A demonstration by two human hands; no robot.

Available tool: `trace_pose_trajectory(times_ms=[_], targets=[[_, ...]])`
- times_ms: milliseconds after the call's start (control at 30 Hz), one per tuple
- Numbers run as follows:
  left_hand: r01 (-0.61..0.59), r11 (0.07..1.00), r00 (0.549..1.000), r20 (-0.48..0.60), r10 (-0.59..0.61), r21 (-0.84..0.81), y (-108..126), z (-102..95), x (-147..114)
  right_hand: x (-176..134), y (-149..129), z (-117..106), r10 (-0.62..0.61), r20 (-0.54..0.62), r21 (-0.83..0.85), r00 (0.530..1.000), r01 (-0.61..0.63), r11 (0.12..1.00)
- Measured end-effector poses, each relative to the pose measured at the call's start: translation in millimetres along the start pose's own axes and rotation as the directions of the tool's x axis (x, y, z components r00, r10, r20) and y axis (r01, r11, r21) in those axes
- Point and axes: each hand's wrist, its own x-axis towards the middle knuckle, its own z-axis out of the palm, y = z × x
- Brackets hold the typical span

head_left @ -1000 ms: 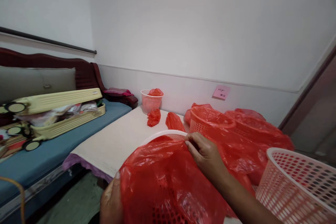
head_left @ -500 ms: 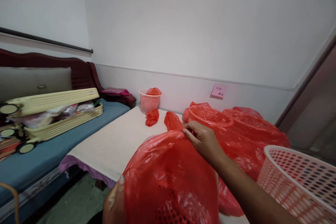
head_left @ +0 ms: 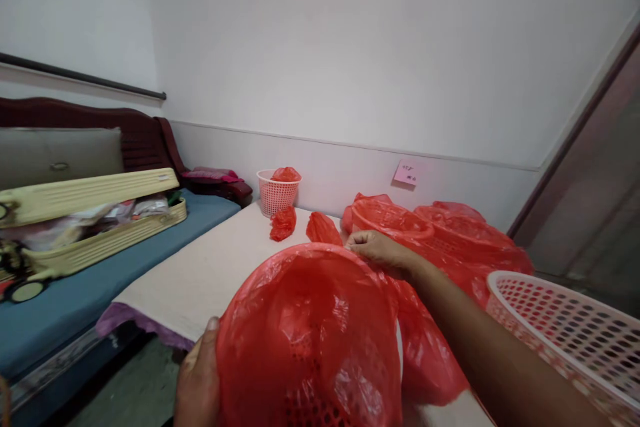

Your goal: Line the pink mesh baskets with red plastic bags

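Note:
A basket with holes in its wall, lined with a red plastic bag (head_left: pixel 310 327), is tilted toward me at the front. The bag is folded over its rim, and a pale strip of basket shows at the right side. My left hand (head_left: pixel 197 380) holds the basket's left side, thumb up along the bag and the other fingers mostly hidden. At the far rim, my right hand (head_left: pixel 380 252) is closed in a pinch on the bag's edge.
Two bag-lined baskets (head_left: pixel 393 217) stand at the back right. A pink basket (head_left: pixel 560 340) is at the right edge. Beyond, a small basket (head_left: pixel 277 197) and crumpled red bags (head_left: pixel 324 230) sit on the white-covered table (head_left: pixel 200 280). An open yellow suitcase (head_left: pixel 105 230) lies left.
The bag has been drawn down over the far rim, so the rim shows as a smooth round edge. Both hands stay at the basket, and the view has shifted slightly right.

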Motion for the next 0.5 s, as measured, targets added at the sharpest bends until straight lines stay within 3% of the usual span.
trace_pose_trajectory(times_ms=[167,300,500], targets=[[-0.009,0.993,0.999,0.040,0.013,-0.115,6,-1.9,19,5,16,8,0.027,0.057,0.265,0.998,-0.041,0.963],[0.081,0.967,0.996,-0.020,-0.089,-0.243,16,1.4,30,9,27,10,0.026,0.096,0.395,0.995,-0.063,0.917],[0.064,0.971,0.997,-0.032,-0.074,-0.232,20,2.4,52,17,52,2,0.046,0.138,0.509,0.989,-0.110,0.854]])
